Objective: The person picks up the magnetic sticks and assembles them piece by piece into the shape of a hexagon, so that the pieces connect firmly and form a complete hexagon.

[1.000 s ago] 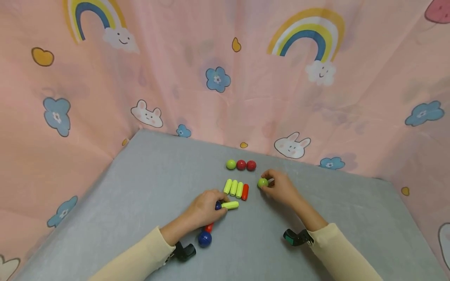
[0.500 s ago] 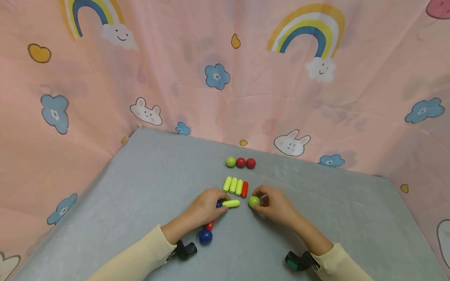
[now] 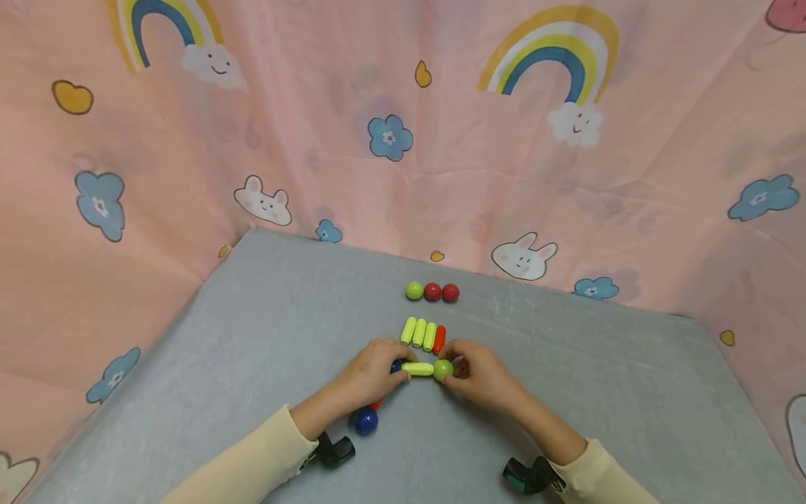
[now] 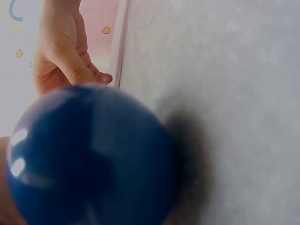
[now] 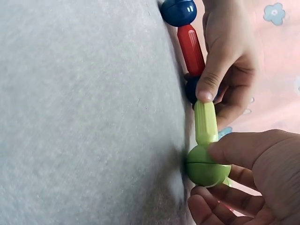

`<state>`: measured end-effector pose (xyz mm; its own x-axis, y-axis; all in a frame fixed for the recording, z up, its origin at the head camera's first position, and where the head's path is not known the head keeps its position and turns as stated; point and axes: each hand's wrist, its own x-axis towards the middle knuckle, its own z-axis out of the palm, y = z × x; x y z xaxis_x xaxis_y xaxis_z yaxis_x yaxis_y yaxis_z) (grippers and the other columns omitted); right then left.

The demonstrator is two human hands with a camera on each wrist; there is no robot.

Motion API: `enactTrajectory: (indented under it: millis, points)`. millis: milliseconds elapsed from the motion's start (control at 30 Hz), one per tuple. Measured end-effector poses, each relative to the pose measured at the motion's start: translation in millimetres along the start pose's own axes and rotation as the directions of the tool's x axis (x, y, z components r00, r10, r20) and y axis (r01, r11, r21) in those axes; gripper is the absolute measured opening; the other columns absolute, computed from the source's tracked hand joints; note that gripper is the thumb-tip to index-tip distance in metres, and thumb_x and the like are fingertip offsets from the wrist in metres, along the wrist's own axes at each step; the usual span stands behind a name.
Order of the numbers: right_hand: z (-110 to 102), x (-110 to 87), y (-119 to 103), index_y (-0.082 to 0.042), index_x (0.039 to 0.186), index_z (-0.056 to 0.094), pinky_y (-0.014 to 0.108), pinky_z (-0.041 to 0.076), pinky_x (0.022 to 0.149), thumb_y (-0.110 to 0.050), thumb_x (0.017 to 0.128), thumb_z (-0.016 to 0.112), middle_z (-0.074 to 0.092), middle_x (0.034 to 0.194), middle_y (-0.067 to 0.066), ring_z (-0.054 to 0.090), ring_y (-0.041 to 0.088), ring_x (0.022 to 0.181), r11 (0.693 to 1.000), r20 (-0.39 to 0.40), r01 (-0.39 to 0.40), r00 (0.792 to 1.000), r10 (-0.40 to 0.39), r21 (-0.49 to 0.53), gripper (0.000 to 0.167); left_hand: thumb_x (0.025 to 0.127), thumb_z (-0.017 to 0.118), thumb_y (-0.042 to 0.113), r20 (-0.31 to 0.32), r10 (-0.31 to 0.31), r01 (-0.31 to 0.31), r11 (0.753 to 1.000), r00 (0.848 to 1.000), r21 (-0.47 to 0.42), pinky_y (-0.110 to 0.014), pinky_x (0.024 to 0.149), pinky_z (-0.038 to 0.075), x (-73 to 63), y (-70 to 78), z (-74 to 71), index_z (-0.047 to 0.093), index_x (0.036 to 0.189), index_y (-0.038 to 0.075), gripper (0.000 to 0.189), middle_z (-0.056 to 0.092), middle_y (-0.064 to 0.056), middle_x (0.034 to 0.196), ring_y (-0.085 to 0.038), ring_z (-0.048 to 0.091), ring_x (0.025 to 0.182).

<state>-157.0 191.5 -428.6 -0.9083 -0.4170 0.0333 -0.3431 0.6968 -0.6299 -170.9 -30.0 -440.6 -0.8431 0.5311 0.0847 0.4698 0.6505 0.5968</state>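
My left hand (image 3: 370,371) pinches a dark blue ball (image 3: 396,366), mostly covered by the fingers. A red rod (image 5: 191,49) runs from that ball to another blue ball (image 3: 366,421), which fills much of the left wrist view. On the other side a yellow-green rod (image 3: 418,369) sticks out of the pinched ball towards the right. Thumb and fingers of my right hand (image 3: 483,374) hold a green ball (image 5: 206,168) against the free end of this rod. In the right wrist view, ball and rod end touch.
Just beyond the hands lie several yellow-green rods (image 3: 418,333) side by side with one red rod (image 3: 439,339). Farther back sit a green ball (image 3: 413,290) and two red balls (image 3: 441,292) in a row. A pink patterned curtain (image 3: 441,196) borders the grey table (image 3: 302,301).
My right hand has carried the green ball left and towards me until it meets the yellow-green rod. My left hand has kept its pinch with hardly any movement.
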Motion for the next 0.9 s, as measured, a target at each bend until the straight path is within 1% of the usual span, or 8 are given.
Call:
enactTrajectory:
  millis: [233,500,667,767,900]
  points:
    - [0,0.4,-2,-0.01,0.097,0.063,0.025,0.051,0.066,-0.003,0.079,0.072,0.064,0.093,0.001,0.059,0.013,0.077,1.0,0.001,0.009,1.0,-0.009,-0.017,0.021,0.083,0.074,0.013,-0.011,-0.003,0.003,1.0,1.0,-0.003,-0.033,0.084,0.048,-0.5,1.4,0.7,0.073,0.102,0.014,0.019,0.068,0.0,0.096,-0.016,0.06,0.092]
    - [-1,0.1,-2,-0.01,0.099,0.064,0.025,0.053,0.067,-0.004,0.081,0.072,0.065,0.095,0.001,0.06,0.011,0.077,1.0,0.002,0.01,1.0,-0.01,-0.003,0.021,0.082,0.074,0.015,-0.047,-0.009,0.01,1.0,0.999,0.012,-0.032,0.081,0.049,-2.7,1.3,0.5,0.073,0.1,0.015,0.018,0.069,-0.001,0.095,-0.017,0.061,0.09]
    - [-2,-1.4,-1,-0.011,0.1,0.064,0.023,0.052,0.067,-0.005,0.081,0.072,0.065,0.095,0.0,0.061,0.012,0.079,1.0,0.003,0.01,1.0,-0.01,-0.014,0.021,0.082,0.074,0.02,-0.049,-0.026,0.028,0.999,0.998,0.033,-0.028,0.075,0.047,-2.0,3.0,0.0,0.074,0.097,0.017,0.015,0.068,0.002,0.091,-0.012,0.059,0.083]
    - [-7,-2.0,2,-0.011,0.102,0.063,0.025,0.052,0.068,-0.007,0.082,0.071,0.065,0.097,0.001,0.062,0.014,0.082,1.0,0.004,0.003,1.0,-0.003,-0.022,0.021,0.082,0.073,0.021,-0.042,-0.006,0.008,0.999,0.999,0.036,-0.028,0.076,0.048,0.8,5.0,-0.2,0.074,0.098,0.017,0.017,0.069,0.004,0.094,-0.011,0.06,0.084]
    - [-14,1.8,6,-0.009,0.104,0.063,0.029,0.054,0.071,-0.008,0.083,0.069,0.065,0.099,0.005,0.062,0.015,0.083,0.999,-0.017,-0.012,1.0,0.012,-0.035,0.021,0.083,0.072,0.017,-0.013,0.033,-0.033,0.999,0.999,0.014,-0.028,0.083,0.05,5.0,6.5,-0.3,0.074,0.102,0.016,0.019,0.071,0.004,0.1,-0.011,0.063,0.091]
